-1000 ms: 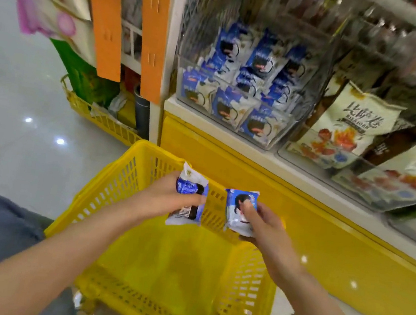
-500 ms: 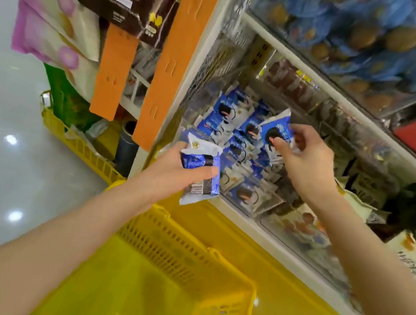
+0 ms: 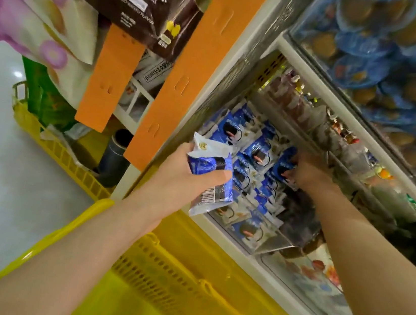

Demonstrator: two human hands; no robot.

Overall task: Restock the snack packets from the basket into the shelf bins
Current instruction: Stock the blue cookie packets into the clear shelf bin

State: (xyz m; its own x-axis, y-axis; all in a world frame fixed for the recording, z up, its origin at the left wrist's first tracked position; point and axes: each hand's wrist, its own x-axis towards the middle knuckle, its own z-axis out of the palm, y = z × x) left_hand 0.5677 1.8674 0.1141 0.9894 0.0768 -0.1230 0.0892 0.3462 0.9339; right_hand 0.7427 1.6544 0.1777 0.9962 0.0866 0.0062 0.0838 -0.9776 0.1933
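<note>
Fingers of the right hand point(image 3: 303, 170) press a blue packet point(image 3: 284, 164) into the well-stocked bin point(image 3: 264, 246), while beside it the left hand point(image 3: 185, 180) clasps another packet point(image 3: 211, 181), unplaced, above the basket point(image 3: 180, 280).

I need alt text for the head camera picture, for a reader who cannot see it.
A person's right hand reaches into a clear shelf bin of blue snack packets, while the left hand grips another blue packet in front of it. A yellow basket sits below.
</note>
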